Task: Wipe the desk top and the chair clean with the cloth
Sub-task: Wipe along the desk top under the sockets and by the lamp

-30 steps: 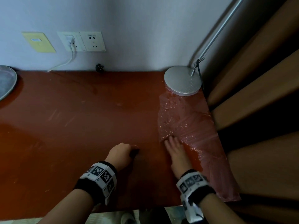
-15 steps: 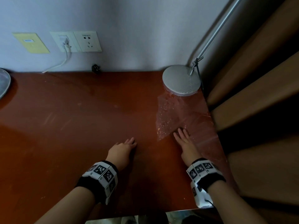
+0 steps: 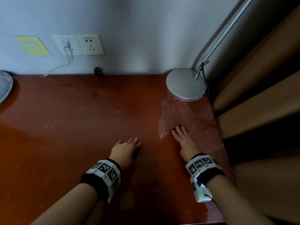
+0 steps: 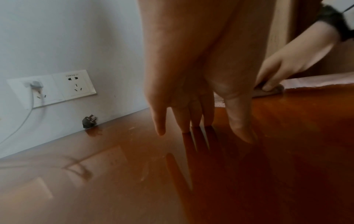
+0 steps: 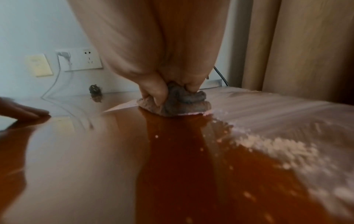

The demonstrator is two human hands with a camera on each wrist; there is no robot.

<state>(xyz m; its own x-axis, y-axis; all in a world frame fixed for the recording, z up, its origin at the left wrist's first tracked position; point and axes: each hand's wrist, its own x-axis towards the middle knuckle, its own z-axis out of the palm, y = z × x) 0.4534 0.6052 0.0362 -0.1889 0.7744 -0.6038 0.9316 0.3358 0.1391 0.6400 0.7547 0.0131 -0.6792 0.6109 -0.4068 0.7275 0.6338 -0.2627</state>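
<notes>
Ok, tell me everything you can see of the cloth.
The cloth is a small grey-brown rag that looks like soft terry, bunched into a crumpled wad. The right hand pinches it between thumb and fingers and presses it down on the red-brown desk top, at the edge of a pale, foamy wet patch. From the head camera it is hidden under the hand. The left wrist view shows only a strip of it below the fingertips.

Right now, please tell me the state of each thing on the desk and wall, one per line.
Left hand: open, fingertips on the desk.
Right hand: grips the cloth, pressing it down.
Cloth: bunched up, on the desk.
Desk: glossy, white foam streaks at its right end.
Left socket: white plug in.
Right socket: empty.
Black plug: unplugged, by the wall.
Lamp base: standing in the back corner.
</notes>
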